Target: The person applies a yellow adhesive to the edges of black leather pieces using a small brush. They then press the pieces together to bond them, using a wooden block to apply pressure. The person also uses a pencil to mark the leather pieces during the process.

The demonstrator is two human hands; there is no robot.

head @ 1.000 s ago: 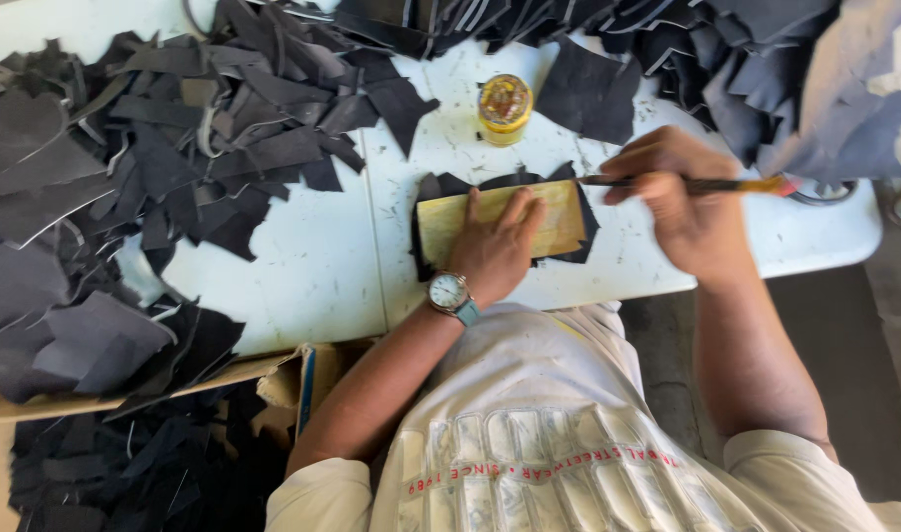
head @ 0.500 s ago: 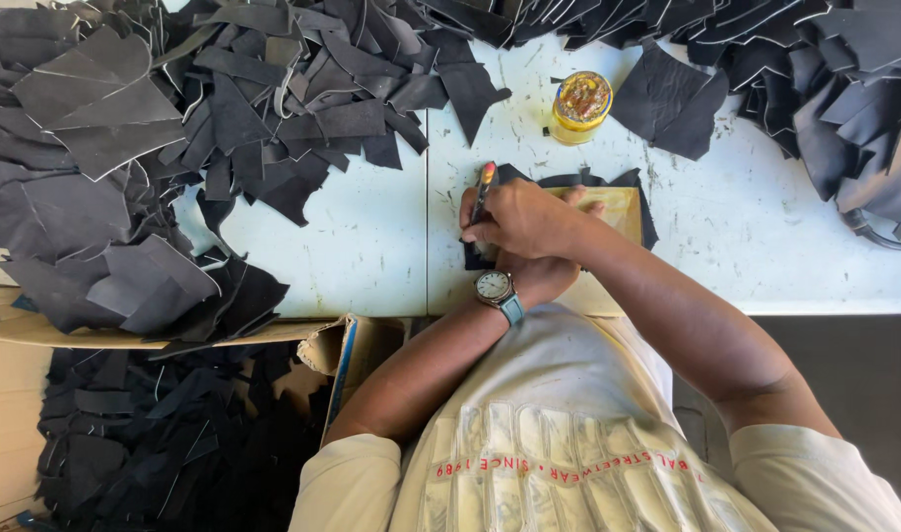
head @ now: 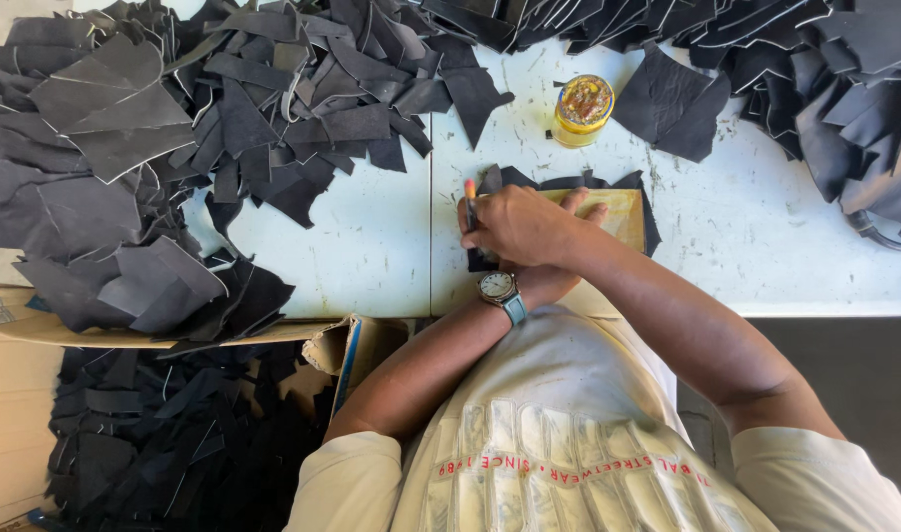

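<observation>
A tan cardboard template [head: 623, 212] lies on a black leather piece [head: 651, 234] on the white table [head: 371, 246]. My left hand [head: 549, 281], with a wristwatch [head: 498, 288] on its wrist, presses down on the template and is mostly hidden under my right hand. My right hand [head: 514, 225] crosses over it and grips a thin orange-tipped marking tool [head: 470, 194], tip down at the template's left edge.
A small yellow jar [head: 583, 108] stands behind the template, beside a loose black piece [head: 672, 103]. Heaps of black leather cut-offs cover the table's left [head: 125, 177] and far right [head: 844, 89]. A cardboard box [head: 357, 350] of black scraps [head: 174, 433] sits below the table's left edge.
My right hand swung from the template's right side across to its left edge, carrying the marking tool over my left hand. The view has shifted left.
</observation>
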